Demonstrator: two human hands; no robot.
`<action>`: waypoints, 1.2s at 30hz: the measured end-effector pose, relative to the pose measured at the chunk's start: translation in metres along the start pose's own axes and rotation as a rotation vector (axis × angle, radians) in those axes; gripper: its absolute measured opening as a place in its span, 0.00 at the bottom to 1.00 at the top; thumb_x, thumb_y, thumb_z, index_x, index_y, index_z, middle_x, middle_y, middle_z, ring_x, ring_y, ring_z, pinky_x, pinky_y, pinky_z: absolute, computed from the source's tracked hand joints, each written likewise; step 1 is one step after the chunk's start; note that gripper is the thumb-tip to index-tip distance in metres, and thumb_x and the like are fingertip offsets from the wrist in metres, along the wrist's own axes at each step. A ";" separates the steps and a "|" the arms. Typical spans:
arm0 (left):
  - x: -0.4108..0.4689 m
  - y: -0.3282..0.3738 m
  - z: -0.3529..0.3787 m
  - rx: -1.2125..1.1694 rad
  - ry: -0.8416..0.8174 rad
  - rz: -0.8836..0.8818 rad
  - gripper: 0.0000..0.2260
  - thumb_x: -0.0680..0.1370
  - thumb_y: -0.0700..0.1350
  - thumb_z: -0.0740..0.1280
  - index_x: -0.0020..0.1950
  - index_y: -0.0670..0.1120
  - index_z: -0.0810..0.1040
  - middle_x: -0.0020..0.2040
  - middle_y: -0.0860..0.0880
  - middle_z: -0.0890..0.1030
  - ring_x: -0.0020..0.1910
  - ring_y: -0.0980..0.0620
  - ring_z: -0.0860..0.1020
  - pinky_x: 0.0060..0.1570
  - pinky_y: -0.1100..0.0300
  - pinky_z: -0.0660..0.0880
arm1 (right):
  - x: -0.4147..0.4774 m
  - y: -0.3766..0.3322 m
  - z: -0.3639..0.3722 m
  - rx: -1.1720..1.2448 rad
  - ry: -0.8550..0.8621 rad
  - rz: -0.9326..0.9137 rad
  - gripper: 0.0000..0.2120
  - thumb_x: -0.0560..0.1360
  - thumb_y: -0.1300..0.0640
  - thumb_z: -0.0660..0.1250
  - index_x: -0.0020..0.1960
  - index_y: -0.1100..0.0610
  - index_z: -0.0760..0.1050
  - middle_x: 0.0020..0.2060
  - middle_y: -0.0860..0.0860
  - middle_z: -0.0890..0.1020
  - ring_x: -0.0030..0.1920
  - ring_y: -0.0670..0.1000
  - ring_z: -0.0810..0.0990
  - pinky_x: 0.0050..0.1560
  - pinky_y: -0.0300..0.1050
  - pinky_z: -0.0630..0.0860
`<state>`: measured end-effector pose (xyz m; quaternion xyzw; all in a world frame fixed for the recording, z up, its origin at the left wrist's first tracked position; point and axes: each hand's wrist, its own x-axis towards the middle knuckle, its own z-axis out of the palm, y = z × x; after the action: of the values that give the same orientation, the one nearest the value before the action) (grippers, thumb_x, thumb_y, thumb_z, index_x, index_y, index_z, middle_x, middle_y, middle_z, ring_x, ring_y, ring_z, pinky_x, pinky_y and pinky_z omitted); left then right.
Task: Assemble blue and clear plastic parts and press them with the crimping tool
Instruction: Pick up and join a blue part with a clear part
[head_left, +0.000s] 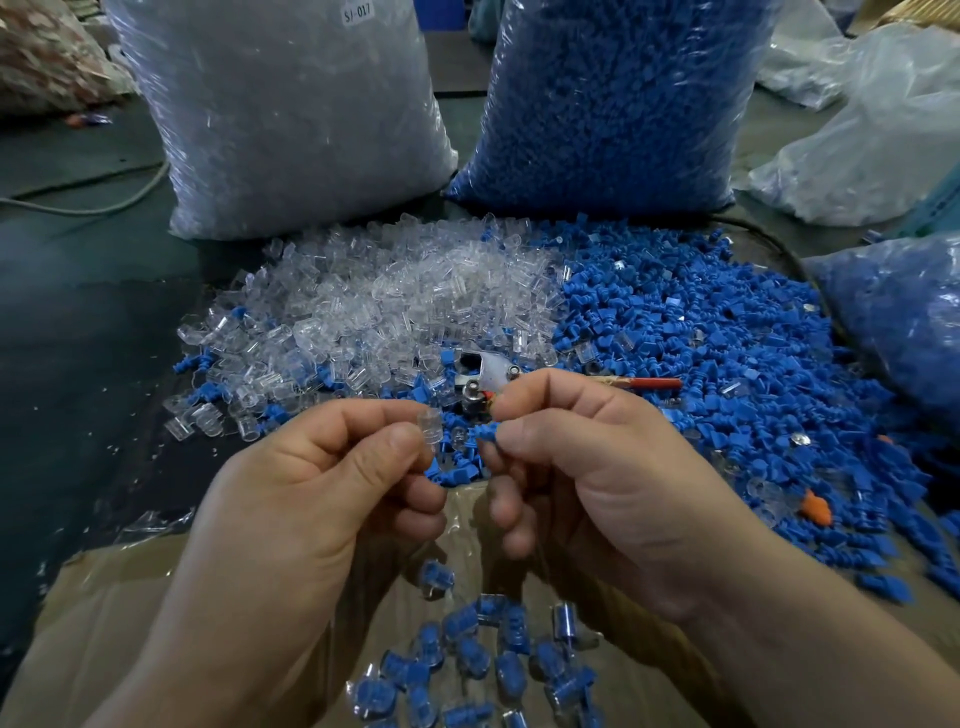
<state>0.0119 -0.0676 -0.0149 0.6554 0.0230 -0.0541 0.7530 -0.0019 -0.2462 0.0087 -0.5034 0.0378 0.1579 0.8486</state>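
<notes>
Pinched clear part (430, 422), blue part (487, 433) just apart; crimping tool (488, 371) lying behind.

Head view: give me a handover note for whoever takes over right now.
Hands: the left hand pinches a clear part and the right hand pinches a blue part. The parts are close but not yet joined.
The crimping tool lies unheld on the piles behind the hands, with the clear pile on the left and the blue pile on the right.
Done: assembled pieces lie on the cardboard.
Left: join this pair, press it, then repeat.
</notes>
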 end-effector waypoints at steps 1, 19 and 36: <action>-0.001 0.001 0.002 0.007 0.009 0.004 0.17 0.61 0.56 0.75 0.45 0.49 0.87 0.35 0.44 0.83 0.30 0.48 0.82 0.31 0.57 0.79 | -0.001 0.001 0.001 -0.059 -0.004 -0.025 0.08 0.74 0.66 0.66 0.41 0.55 0.79 0.32 0.58 0.79 0.28 0.55 0.78 0.26 0.46 0.77; -0.011 0.001 0.014 0.236 -0.038 0.153 0.12 0.66 0.60 0.67 0.44 0.57 0.83 0.30 0.45 0.82 0.28 0.51 0.81 0.28 0.62 0.77 | -0.008 0.013 0.006 -1.302 0.151 -0.727 0.05 0.77 0.51 0.63 0.49 0.48 0.78 0.40 0.40 0.79 0.43 0.42 0.78 0.41 0.42 0.76; -0.001 -0.002 0.002 0.222 -0.014 0.084 0.10 0.70 0.38 0.74 0.40 0.54 0.83 0.30 0.48 0.80 0.29 0.47 0.81 0.30 0.55 0.79 | -0.003 -0.005 -0.010 -1.788 0.212 -0.482 0.24 0.75 0.42 0.59 0.70 0.42 0.62 0.69 0.44 0.68 0.72 0.51 0.62 0.70 0.57 0.66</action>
<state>0.0105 -0.0697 -0.0163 0.7349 -0.0156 -0.0292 0.6774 -0.0026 -0.2577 0.0083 -0.9760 -0.1260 -0.0987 0.1475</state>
